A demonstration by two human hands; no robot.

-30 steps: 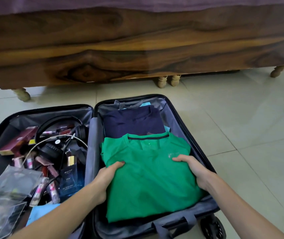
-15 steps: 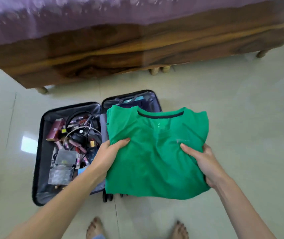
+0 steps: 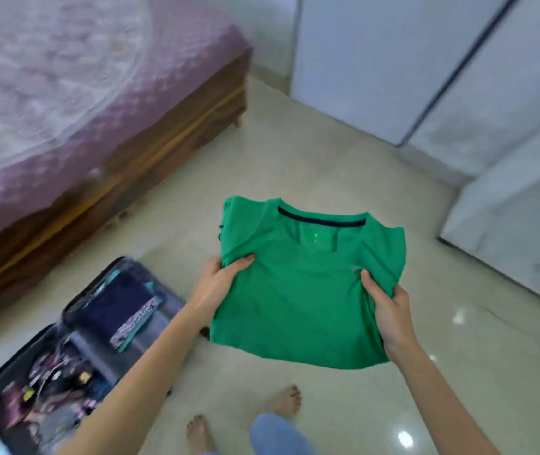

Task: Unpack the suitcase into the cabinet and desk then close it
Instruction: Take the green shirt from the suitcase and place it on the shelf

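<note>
The suitcase lies open on the floor, and one piece of its load is in hand. The left hand and right hand each pinch a side edge of the folded green shirt. The thumbs are pressed on top and the fingers curl under the cloth, where most of them are hidden. The shirt hangs flat between the hands above the floor, collar away from the person, well clear of the case. To carry it well, I judge, the hands should stay level and apart so the fold stays taut. Then it can be slid onto a shelf far edge first, rather than dropped. A loose lower hem could sag and undo the fold. Below, bare feet stand on glossy pale tiles, which may be slippery. The suitcase sits at the floor's near left, beside the wooden side of the bed with its mauve cover. Dark folded clothes fill one half and blurred small items the other. White doors, probably the cabinet, stand along the far right.
</note>
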